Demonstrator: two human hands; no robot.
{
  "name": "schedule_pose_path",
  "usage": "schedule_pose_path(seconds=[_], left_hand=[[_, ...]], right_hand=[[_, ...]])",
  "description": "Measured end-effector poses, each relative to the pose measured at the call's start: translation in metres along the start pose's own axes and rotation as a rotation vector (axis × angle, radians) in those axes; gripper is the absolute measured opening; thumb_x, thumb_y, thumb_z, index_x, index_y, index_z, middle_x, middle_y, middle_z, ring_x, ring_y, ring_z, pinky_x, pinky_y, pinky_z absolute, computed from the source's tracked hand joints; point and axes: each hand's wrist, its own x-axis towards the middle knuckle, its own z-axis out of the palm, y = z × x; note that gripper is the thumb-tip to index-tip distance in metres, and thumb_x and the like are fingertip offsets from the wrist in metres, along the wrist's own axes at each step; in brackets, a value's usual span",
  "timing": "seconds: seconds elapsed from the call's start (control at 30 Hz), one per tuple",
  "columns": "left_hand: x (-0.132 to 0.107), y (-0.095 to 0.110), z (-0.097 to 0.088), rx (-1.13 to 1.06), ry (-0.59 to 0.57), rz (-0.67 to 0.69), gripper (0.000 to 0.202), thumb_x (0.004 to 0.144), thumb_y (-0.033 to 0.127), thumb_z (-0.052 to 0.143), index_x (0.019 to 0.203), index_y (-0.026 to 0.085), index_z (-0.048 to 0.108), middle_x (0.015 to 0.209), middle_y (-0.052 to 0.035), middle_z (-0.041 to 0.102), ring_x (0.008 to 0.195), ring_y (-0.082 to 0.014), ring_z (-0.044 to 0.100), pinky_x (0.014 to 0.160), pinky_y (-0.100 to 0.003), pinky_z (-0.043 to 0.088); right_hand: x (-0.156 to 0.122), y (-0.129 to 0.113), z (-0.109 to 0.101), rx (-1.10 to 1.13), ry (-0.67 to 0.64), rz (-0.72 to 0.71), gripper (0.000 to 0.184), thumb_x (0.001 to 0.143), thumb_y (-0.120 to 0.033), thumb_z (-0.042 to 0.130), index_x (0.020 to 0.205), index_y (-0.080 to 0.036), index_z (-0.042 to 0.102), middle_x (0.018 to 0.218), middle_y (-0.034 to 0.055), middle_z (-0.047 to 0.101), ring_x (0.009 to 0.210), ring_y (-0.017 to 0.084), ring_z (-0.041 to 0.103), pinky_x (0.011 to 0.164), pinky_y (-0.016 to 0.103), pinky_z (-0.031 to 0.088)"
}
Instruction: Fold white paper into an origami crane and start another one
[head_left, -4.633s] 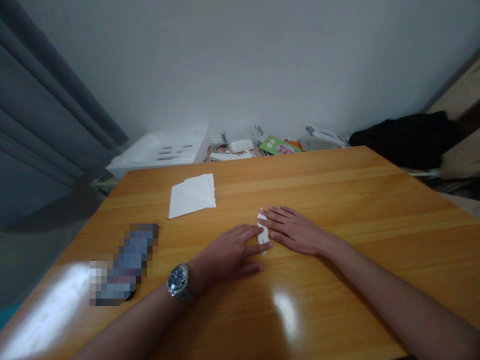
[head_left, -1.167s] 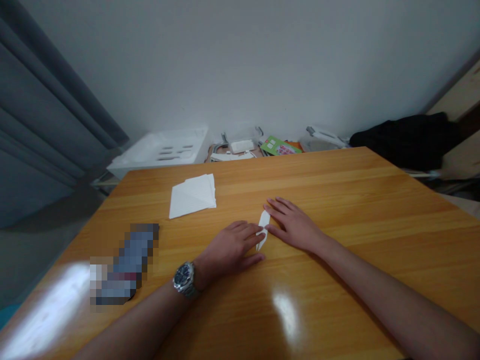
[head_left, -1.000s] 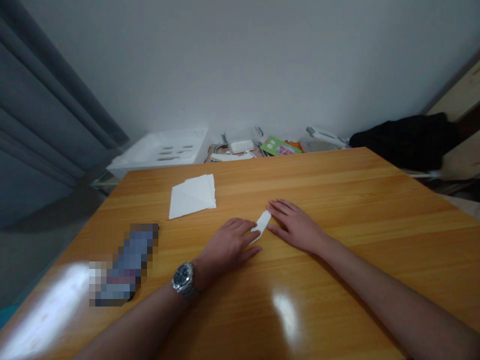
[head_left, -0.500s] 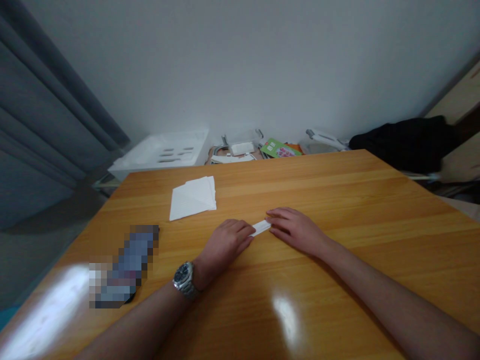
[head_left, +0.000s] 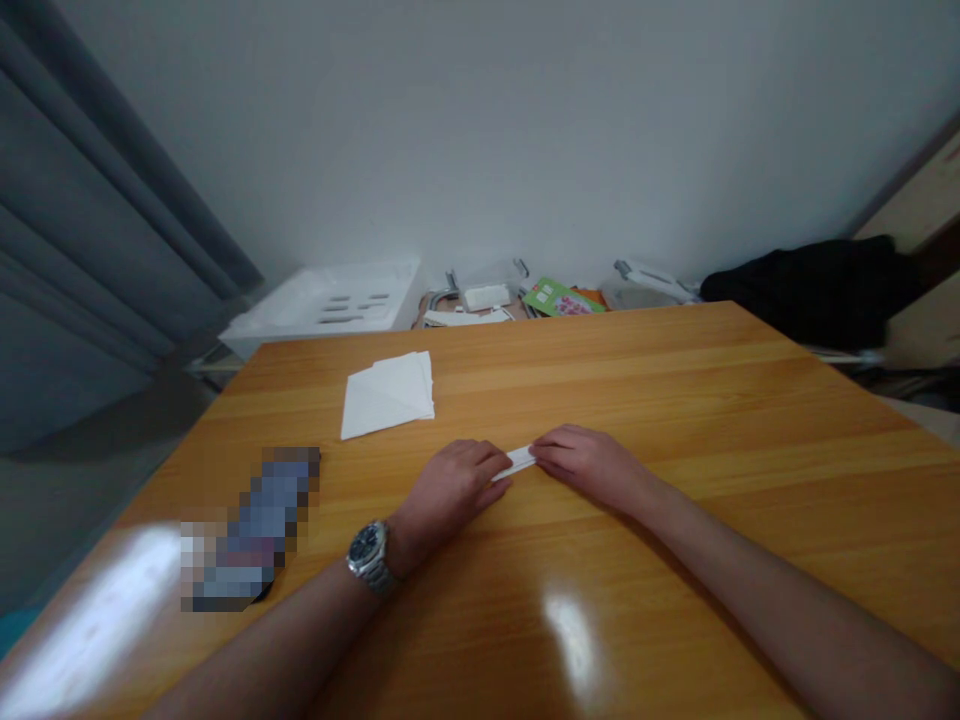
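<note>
A narrow folded strip of white paper [head_left: 520, 459] lies at a slant near the middle of the wooden table, its ends partly hidden under my fingers. My left hand [head_left: 459, 490], with a metal watch [head_left: 369, 553] on the wrist, has its fingers closed over the left end of the strip. At the right end, my right hand [head_left: 581, 460] pinches the paper with fingers drawn together. Farther back on the left rests a stack of white paper sheets [head_left: 388, 396], touched by neither hand.
A phone-like object [head_left: 262, 530], blurred into blocks, lies on the table [head_left: 675, 390] at the left. Beyond the far edge are a white foam tray [head_left: 322, 300], a green booklet [head_left: 561, 297], assorted clutter and a black cloth [head_left: 810, 290]. A grey curtain [head_left: 97, 200] hangs at left.
My right hand has shifted slightly left and its fingers have closed together on the strip's end. My left hand stays almost in place, its thumb a little lower.
</note>
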Motion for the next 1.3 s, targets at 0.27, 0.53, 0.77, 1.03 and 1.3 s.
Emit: schedule_pose_path(seconds=[0.27, 0.53, 0.77, 1.03, 1.3], left_hand=[[0.0, -0.001, 0.001, -0.022, -0.022, -0.011, 0.02, 0.101, 0.03, 0.05, 0.113, 0.021, 0.064, 0.109, -0.0056, 0.069, 0.096, -0.0213, 0.064, 0.087, -0.034, 0.05], [-0.002, 0.0, 0.001, -0.079, -0.012, -0.037, 0.022, 0.103, 0.027, 0.046, 0.114, 0.02, 0.064, 0.109, -0.0048, 0.068, 0.095, -0.0182, 0.066, 0.085, -0.029, 0.053], [-0.002, -0.002, 0.002, -0.029, 0.101, -0.061, 0.024, 0.104, 0.028, 0.045, 0.115, 0.02, 0.065, 0.101, -0.0055, 0.068, 0.09, -0.0183, 0.065, 0.082, -0.03, 0.053], [0.0, 0.001, 0.0, 0.005, 0.217, 0.003, 0.026, 0.101, 0.026, 0.05, 0.122, 0.021, 0.064, 0.13, -0.0091, 0.061, 0.118, -0.0243, 0.056, 0.105, -0.042, 0.046], [-0.001, 0.002, 0.009, -0.001, 0.021, 0.04, 0.046, 0.1, 0.043, 0.051, 0.142, 0.025, 0.051, 0.144, -0.0103, 0.052, 0.128, -0.0276, 0.052, 0.11, -0.046, 0.042]], right_hand=[[-0.002, -0.002, -0.003, -0.047, -0.03, -0.026, 0.013, 0.096, -0.018, 0.06, 0.1, -0.015, 0.072, 0.097, 0.0088, 0.074, 0.088, 0.022, 0.068, 0.076, 0.034, 0.057], [0.002, -0.008, -0.006, 0.062, -0.021, 0.034, 0.016, 0.099, -0.024, 0.057, 0.099, -0.017, 0.071, 0.098, 0.0097, 0.072, 0.09, 0.022, 0.067, 0.079, 0.034, 0.055], [0.002, -0.012, -0.005, 0.168, 0.03, 0.156, 0.021, 0.102, -0.026, 0.051, 0.097, -0.018, 0.071, 0.09, 0.0081, 0.071, 0.084, 0.02, 0.065, 0.076, 0.032, 0.052], [-0.001, -0.008, -0.005, 0.319, 0.1, 0.397, 0.019, 0.098, -0.025, 0.057, 0.108, -0.022, 0.073, 0.098, 0.0061, 0.076, 0.089, 0.021, 0.069, 0.08, 0.035, 0.053], [-0.004, -0.004, -0.001, 0.287, 0.117, 0.357, 0.018, 0.097, -0.023, 0.059, 0.107, -0.021, 0.074, 0.091, 0.0074, 0.069, 0.086, 0.021, 0.064, 0.078, 0.034, 0.052]])
